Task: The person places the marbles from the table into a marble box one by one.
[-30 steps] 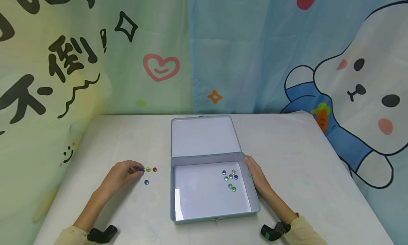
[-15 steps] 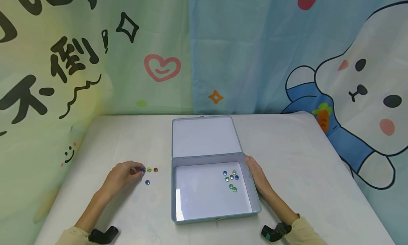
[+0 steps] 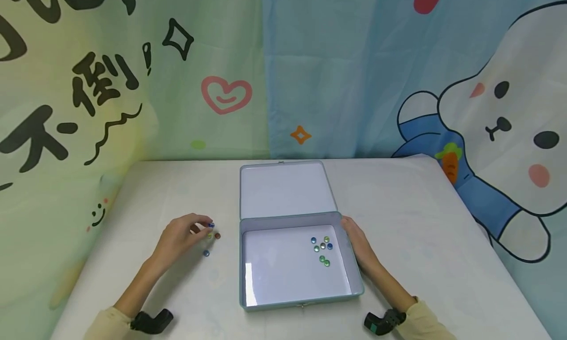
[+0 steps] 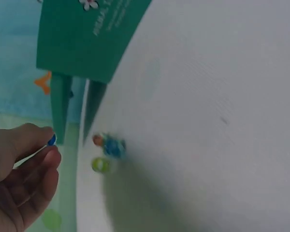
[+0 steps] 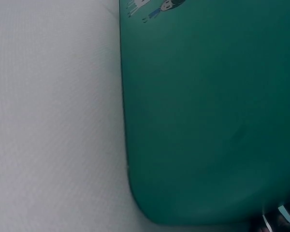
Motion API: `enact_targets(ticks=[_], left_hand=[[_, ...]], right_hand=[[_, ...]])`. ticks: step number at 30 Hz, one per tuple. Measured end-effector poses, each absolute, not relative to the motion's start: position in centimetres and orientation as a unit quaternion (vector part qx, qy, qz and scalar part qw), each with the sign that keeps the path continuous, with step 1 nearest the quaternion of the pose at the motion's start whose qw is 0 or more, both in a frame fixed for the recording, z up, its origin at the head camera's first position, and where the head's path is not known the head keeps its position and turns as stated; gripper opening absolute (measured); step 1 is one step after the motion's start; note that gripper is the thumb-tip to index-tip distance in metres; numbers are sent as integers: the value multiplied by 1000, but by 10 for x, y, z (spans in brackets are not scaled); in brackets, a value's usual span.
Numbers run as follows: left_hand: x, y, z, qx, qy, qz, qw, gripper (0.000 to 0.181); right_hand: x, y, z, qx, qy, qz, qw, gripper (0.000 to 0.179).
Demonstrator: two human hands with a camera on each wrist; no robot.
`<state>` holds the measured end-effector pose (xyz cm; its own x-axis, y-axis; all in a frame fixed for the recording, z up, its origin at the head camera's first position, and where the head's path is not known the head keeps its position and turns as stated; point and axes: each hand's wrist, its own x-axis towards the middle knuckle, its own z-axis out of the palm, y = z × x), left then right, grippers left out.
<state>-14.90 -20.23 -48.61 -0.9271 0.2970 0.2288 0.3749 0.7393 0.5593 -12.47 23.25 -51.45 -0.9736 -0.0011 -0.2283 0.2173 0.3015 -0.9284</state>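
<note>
My left hand (image 3: 183,231) pinches a blue glass marble (image 3: 211,225) between thumb and fingertips, raised over the table left of the tin box; the left wrist view shows the blue marble (image 4: 51,140) at the thumb tip. Under and beside that hand lie a yellow-green marble (image 3: 209,236), partly covered by it, a red-brown marble (image 3: 217,235) and another blue marble (image 3: 206,253). My right hand (image 3: 361,244) rests along the right wall of the open tin box (image 3: 302,300), its fingertips at the rim near the hinge side. Several blue, green and clear marbles (image 3: 323,245) sit inside, toward the right.
The box's lid (image 3: 285,190) stands folded back toward the far edge of the white-covered table (image 3: 407,202). Its green outside (image 5: 208,116) fills much of the right wrist view. A printed curtain (image 3: 319,74) hangs behind the table.
My left hand has lifted the blue marble off the table and moved it slightly right and away from me, over the yellow-green marble. My right hand stays at the box.
</note>
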Motion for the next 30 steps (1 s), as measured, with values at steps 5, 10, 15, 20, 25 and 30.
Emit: enact_targets(ticks=[5,10,15,20,25,30], left_hand=[[-151,-177,-467,-232,-912,-334,63,18],[-153,-144,-439,-288,-894,-340,45,19],[-156,-103,-409,-344,-882,-322,5,15],[-163,-61,-395,-398,-872,-283,-41,15],[-173,-25,-398,-438,-861,-248,-70,16],[-183,14,-409,-472,-852,-198,-107,13]], right_hand=[[-123,233,-515,71,798,-591,93,55],[-124,233,-516,65,798,-592,92,57],[-126,234,-517,65,800,-590,91,58],[-127,234,-518,72,802,-586,90,57],[-126,233,-517,71,802,-586,91,59],[-125,234,-517,74,802,-586,92,57]])
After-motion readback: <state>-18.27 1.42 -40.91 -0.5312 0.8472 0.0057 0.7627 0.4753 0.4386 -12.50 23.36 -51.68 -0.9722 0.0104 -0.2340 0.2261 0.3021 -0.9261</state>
